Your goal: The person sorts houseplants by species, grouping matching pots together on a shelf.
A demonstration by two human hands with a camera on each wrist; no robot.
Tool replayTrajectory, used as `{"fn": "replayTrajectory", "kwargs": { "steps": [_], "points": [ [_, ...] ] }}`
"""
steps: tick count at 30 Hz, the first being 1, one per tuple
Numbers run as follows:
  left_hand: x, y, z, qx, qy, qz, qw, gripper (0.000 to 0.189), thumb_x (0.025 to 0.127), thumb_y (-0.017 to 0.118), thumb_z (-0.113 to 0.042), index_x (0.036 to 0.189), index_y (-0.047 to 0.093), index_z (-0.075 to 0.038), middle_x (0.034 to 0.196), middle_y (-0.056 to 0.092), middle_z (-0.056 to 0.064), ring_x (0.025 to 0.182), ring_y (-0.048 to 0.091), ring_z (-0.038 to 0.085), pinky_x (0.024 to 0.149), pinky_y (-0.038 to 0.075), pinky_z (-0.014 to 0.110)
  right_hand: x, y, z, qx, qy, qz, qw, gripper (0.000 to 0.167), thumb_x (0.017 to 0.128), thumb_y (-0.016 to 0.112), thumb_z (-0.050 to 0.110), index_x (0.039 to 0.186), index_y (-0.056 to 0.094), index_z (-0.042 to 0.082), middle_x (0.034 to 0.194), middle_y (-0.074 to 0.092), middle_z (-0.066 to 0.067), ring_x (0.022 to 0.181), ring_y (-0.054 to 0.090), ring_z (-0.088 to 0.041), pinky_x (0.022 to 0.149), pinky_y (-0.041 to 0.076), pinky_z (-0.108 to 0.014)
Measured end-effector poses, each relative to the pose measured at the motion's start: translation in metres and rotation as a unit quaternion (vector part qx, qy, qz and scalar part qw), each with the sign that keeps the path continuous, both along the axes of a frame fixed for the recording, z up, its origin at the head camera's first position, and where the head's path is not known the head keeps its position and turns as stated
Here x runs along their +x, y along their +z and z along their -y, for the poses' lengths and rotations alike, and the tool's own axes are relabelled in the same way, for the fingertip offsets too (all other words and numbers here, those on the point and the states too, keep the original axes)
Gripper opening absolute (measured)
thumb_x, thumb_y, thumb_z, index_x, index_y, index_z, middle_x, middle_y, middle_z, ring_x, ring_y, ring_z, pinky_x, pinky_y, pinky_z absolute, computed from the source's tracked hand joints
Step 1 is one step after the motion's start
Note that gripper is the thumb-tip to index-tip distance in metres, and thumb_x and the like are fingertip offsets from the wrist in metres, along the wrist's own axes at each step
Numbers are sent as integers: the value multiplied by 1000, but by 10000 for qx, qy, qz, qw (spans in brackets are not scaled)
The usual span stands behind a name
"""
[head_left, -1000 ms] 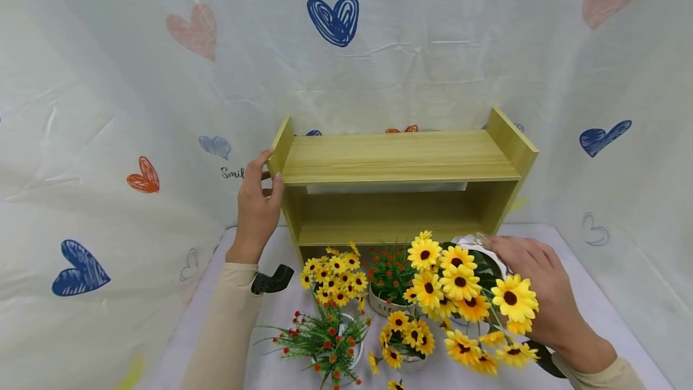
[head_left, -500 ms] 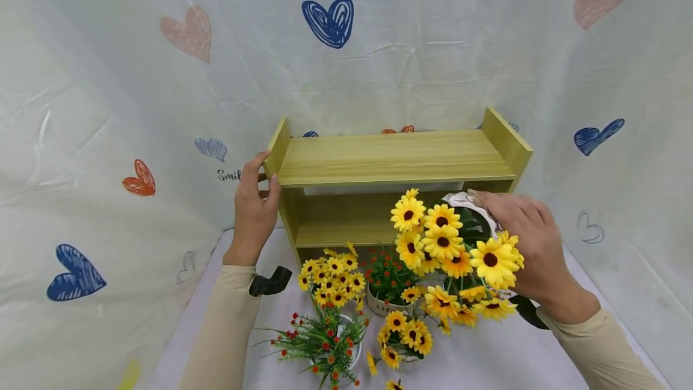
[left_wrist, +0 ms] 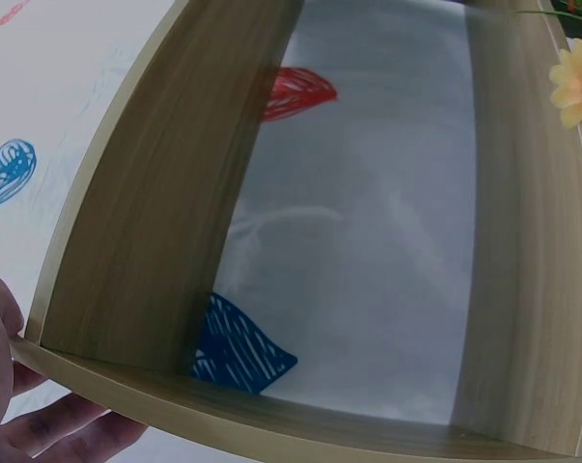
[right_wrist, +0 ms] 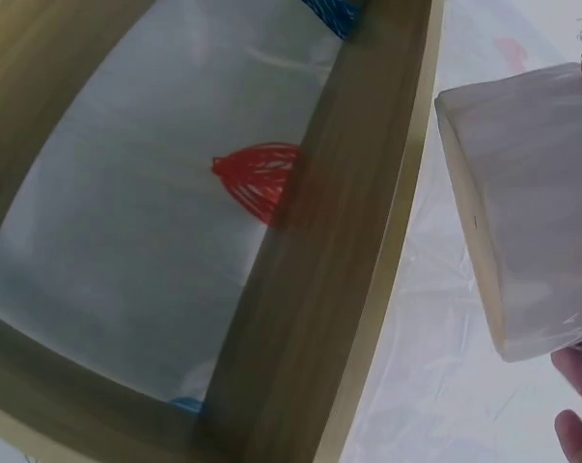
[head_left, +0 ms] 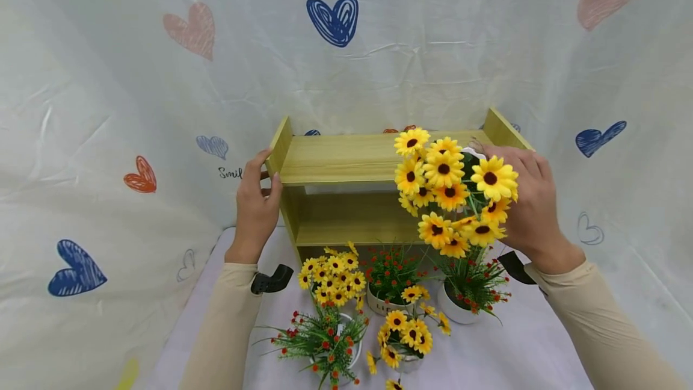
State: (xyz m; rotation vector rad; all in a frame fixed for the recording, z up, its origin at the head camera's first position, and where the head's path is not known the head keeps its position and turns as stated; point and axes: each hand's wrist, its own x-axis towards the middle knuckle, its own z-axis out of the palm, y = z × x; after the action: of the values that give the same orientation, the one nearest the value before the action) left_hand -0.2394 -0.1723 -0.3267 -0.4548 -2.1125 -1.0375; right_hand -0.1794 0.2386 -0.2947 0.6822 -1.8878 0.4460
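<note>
My left hand (head_left: 257, 206) grips the left side panel of a light wooden two-tier shelf (head_left: 335, 158). In the left wrist view, thumb and fingers lie on either side of the panel's edge (left_wrist: 165, 410). Held up by my right hand (head_left: 533, 209) is a pot of artificial sunflowers (head_left: 445, 170), its blooms leaning toward me and covering the shelf's right part. The right wrist view shows the white pot (right_wrist: 532, 212) raised beyond the top board's front edge, with fingertips (right_wrist: 580, 376) at its side. The top board's visible left part bears nothing.
Several more potted flowers stand on the white-covered table before the shelf: small yellow ones (head_left: 332, 275), red-dotted grassy ones (head_left: 319, 342), a pot with lettering (head_left: 379, 304), sunflowers (head_left: 408, 336) and a white pot (head_left: 457, 312) at right. A heart-printed sheet (head_left: 379, 77) hangs behind.
My right hand has lifted the sunflower pot from low over the table up to the top board's height, uncovering the red-flowered plant at right. My left hand stays on the shelf.
</note>
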Motion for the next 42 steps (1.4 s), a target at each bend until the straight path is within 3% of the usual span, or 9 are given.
{"fn": "replayTrajectory", "kwargs": {
  "steps": [4, 10, 17, 20, 22, 24, 25, 32, 42],
  "points": [
    [0, 1, -1, 18, -11, 10, 10000, 47, 108, 54, -4, 154, 45, -6, 150, 52, 22, 116, 66, 45, 81, 62, 59, -8, 8, -1, -83, -145, 296, 9994, 95, 95, 50, 77, 128, 62, -11, 116, 65, -32, 112, 52, -50, 97, 34, -62],
    [-1, 1, -1, 51, -1, 17, 10000, 47, 108, 54, -5, 154, 46, -6, 150, 53, 21, 116, 66, 45, 81, 62, 59, -19, 18, 1, -305, -406, 754, 9959, 107, 89, 52, 82, 134, 59, -14, 118, 62, -37, 111, 51, -56, 97, 34, -67],
    [-1, 0, 0, 67, -5, 40, 10000, 47, 108, 54, -4, 154, 46, -6, 148, 53, 22, 116, 66, 44, 82, 62, 59, -35, 28, 2, -534, -550, 1023, 9918, 108, 83, 57, 87, 137, 61, -7, 121, 67, -31, 111, 55, -52, 97, 36, -67],
    [-2, 0, 0, 49, -4, 41, 10000, 47, 108, 55, -4, 154, 46, -6, 148, 53, 22, 116, 66, 44, 82, 62, 58, -40, 31, 1, -603, -572, 1179, 9895, 96, 78, 80, 70, 134, 61, -5, 117, 68, -29, 108, 57, -50, 98, 37, -67],
    [-2, 0, 0, 36, -8, 40, 10000, 47, 108, 55, -4, 154, 46, -7, 149, 53, 22, 116, 66, 44, 81, 62, 58, -42, 32, 1, -654, -669, 1331, 9867, 88, 73, 93, 51, 132, 60, -5, 113, 68, -29, 104, 57, -50, 98, 37, -66],
    [-2, 0, 0, 21, -6, 41, 10000, 47, 108, 55, -5, 154, 46, -7, 149, 53, 22, 116, 66, 44, 82, 63, 58, -43, 34, 1, -724, -790, 1508, 9827, 81, 67, 98, 32, 129, 61, -6, 108, 67, -29, 100, 57, -48, 100, 36, -65],
    [-2, 0, 0, 24, -10, 40, 10000, 47, 108, 55, -5, 154, 46, -7, 149, 53, 22, 116, 66, 44, 82, 63, 58, -44, 35, 1, -745, -850, 1592, 9807, 81, 66, 99, 30, 128, 61, -6, 107, 67, -29, 99, 57, -48, 101, 35, -65],
    [-2, 0, 0, 56, -26, 14, 10000, 47, 108, 54, -4, 154, 46, -7, 148, 53, 22, 116, 66, 45, 82, 62, 59, -51, 46, -3, -575, -1199, 2152, 9675, 72, 71, 97, 33, 124, 67, -5, 107, 70, -32, 101, 61, -49, 100, 37, -69],
    [-3, 0, 0, 36, -58, 70, 10000, 46, 108, 54, -6, 154, 45, -6, 148, 53, 22, 117, 65, 45, 82, 62, 58, -47, 52, -10, -636, -1491, 3035, 9389, 70, 82, 87, 50, 119, 66, -5, 105, 70, -33, 95, 61, -46, 99, 36, -64]
  ]
}}
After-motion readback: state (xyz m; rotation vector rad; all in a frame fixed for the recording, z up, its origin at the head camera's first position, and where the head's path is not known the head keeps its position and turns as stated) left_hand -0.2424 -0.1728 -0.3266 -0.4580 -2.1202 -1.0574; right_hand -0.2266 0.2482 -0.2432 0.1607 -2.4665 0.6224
